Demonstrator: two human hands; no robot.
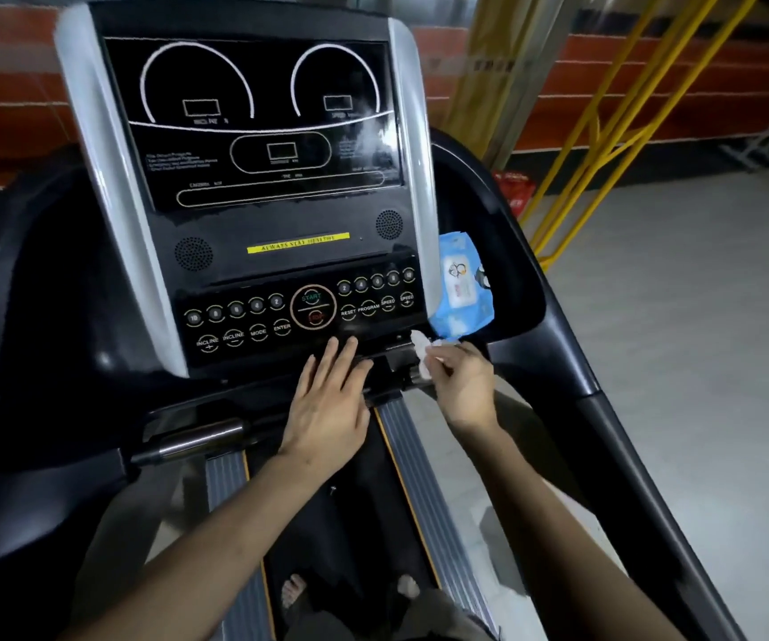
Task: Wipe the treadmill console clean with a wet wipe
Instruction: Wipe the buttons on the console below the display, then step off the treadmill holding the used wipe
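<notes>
Your feet (350, 589) stand on the dark belt, ribbed grey side rails either side. Your left hand (327, 404) lies flat, fingers straight and together, tips on the lower edge of the glossy black button panel (299, 316). Your right hand (461, 386) is curled, pinching a crumpled white wet wipe (422, 351) against the black bracket at the console's lower right. Just beyond it, a soft blue wipes pack (461, 284) sits in the right tray. Further up, the flat dark display (258, 127) sits between curved silver trims, hazy smear at its right edge.
</notes>
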